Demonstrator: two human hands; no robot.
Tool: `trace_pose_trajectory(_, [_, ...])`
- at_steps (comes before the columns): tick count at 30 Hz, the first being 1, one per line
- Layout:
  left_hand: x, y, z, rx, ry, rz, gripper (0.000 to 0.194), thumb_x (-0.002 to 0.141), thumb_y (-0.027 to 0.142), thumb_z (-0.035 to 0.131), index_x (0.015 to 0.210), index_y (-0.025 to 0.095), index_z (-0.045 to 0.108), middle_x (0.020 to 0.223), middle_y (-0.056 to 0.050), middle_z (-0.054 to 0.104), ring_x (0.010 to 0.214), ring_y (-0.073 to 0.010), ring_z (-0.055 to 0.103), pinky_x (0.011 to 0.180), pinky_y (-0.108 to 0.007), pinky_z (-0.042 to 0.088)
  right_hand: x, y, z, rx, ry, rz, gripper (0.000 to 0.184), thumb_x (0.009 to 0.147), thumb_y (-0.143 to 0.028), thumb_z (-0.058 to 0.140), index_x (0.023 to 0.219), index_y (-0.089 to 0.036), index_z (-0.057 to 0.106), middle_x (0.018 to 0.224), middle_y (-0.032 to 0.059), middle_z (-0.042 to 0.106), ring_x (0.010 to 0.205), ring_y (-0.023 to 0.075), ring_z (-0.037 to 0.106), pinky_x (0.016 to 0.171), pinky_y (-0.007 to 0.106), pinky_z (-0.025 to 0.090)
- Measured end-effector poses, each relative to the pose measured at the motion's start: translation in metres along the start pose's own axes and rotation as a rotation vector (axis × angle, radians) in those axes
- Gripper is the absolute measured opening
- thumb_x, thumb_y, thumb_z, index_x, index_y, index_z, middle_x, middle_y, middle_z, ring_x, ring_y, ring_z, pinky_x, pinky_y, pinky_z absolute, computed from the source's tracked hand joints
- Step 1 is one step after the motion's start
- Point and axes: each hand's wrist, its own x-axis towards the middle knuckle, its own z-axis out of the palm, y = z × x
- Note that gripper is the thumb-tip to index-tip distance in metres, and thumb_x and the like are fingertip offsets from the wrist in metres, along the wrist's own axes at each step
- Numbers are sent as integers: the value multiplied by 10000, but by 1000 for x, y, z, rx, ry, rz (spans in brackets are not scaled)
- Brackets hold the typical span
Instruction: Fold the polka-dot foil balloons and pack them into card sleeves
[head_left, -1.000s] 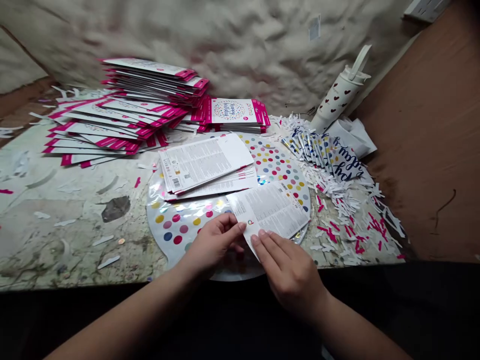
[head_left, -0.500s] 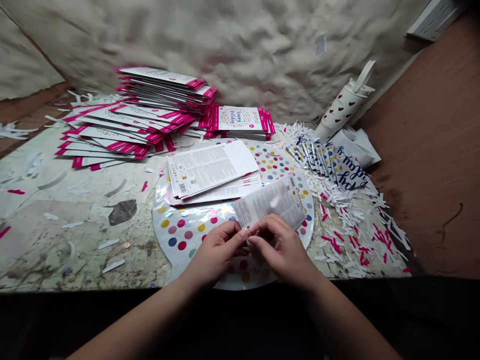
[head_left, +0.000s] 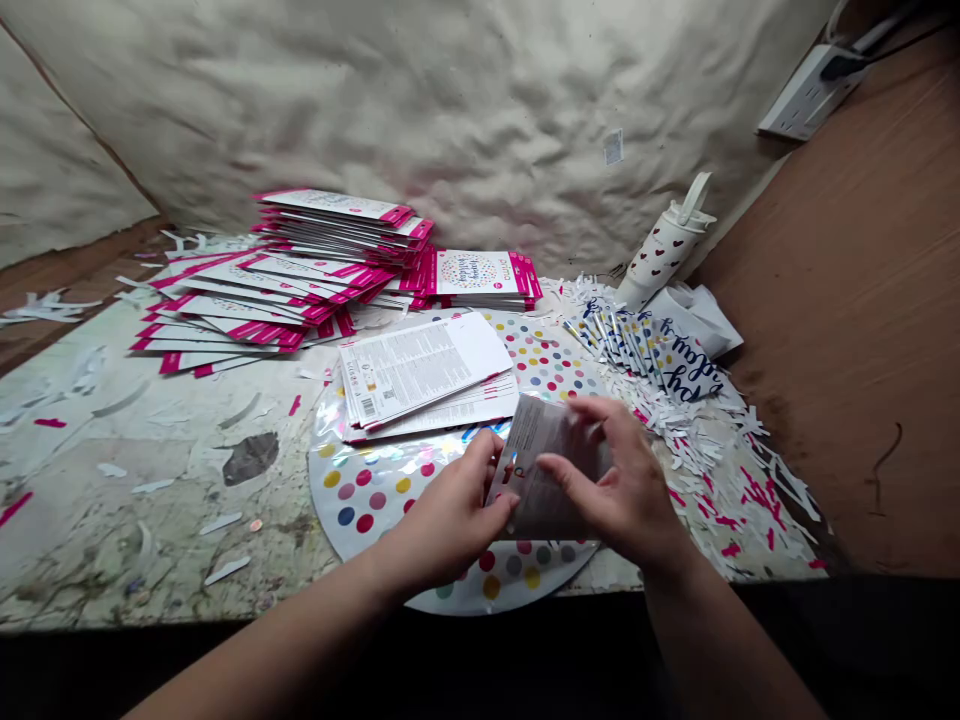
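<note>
A flat printed packet (head_left: 544,430) with a shiny face and small text is held tilted over the front right of the dotted round balloon (head_left: 375,545). My left hand (head_left: 461,510) pinches its left edge, thumb in front. Across the packet's right side lies my right hand (head_left: 634,490), its thumb over the printed face and its fingers curved at the upper right edge; some fingertips are blurred. Behind the packet, a pile of printed cards (head_left: 427,365), text side up, rests on the balloon.
Stacked pink-and-white packets (head_left: 337,205) stand at the back left, with a smaller stack (head_left: 480,275) beside them. At right are folded foil balloons (head_left: 652,345), a heart-patterned bottle (head_left: 664,250) and scattered paper scraps (head_left: 705,440). A power strip (head_left: 810,95) hangs on the wall.
My hands were close together pinching at the packet's near end; now they are apart, left on its left edge, right on its right side. The packet has turned and the camera view has shifted.
</note>
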Motion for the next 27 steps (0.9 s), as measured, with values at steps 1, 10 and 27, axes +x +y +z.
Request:
trace_pose_trajectory(1, [-1, 3, -2, 33, -20, 9, 171, 798, 224, 523, 949, 220, 442, 730, 22, 547, 633, -132, 530, 549, -220, 388, 6, 1, -1, -52, 63, -33, 480, 694, -370, 689, 1119, -200, 544, 1085, 97, 597, 977, 239, 562, 811, 383, 487])
trace_pose_trajectory(10, [-10, 8, -19, -210, 77, 282, 526, 767, 239, 639, 1262, 239, 461, 1109, -79, 615, 1027, -248, 575, 894, -352, 454, 34, 14, -4, 677, 230, 234, 171, 813, -355, 586, 889, -203, 601, 812, 41, 688, 729, 183, 652, 643, 318, 536])
trace_pose_trajectory(27, [170, 23, -272, 1261, 583, 106, 468, 922, 261, 285, 1271, -33, 386, 1382, -209, 358, 1292, -357, 253, 963, -653, 151, -5, 91, 22, 423, -81, 570, 264, 769, -400, 614, 910, -179, 640, 845, 53, 675, 769, 172, 633, 716, 290, 517])
